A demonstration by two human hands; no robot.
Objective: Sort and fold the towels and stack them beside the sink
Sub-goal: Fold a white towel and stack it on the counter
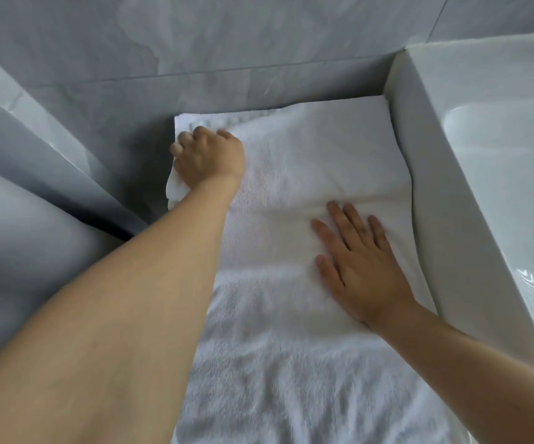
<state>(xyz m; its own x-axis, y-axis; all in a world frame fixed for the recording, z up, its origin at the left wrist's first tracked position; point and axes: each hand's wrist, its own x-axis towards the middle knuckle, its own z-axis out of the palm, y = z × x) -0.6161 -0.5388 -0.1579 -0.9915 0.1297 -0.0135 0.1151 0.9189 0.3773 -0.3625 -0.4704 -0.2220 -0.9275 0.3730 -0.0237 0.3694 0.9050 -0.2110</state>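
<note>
1. We see a white towel (307, 193) lying flat, spread from the near edge of the view to the far wall (227, 43).
2. The towel lies just left of the sink (490, 139). Its right edge touches the tall white side of the sink.
3. The far end of the towel touches the grey wall. That end looks smooth, and the near part has more wrinkles.
4. Our left hand (209, 158) is at the far left corner of the towel. Its fingers are curled and they pinch the left edge of the cloth. A little bunch of towel sticks out under the hand.
5. Our right hand (360, 261) lies on top of the towel, on the right side and nearer to us than the left hand. Its fingers are straight and spread apart. The palm presses flat on the cloth.
6. There is a soft fold line in the towel just past the fingertips of the right hand.
7. Both arms are bare. The left arm reaches far across the left side of the towel, and the right arm comes in from the near right.
8. We cannot see the worktop under the towel, because the towel hides it.
9. A grey ledge (50, 149) runs along the left, beside the towel.
</note>
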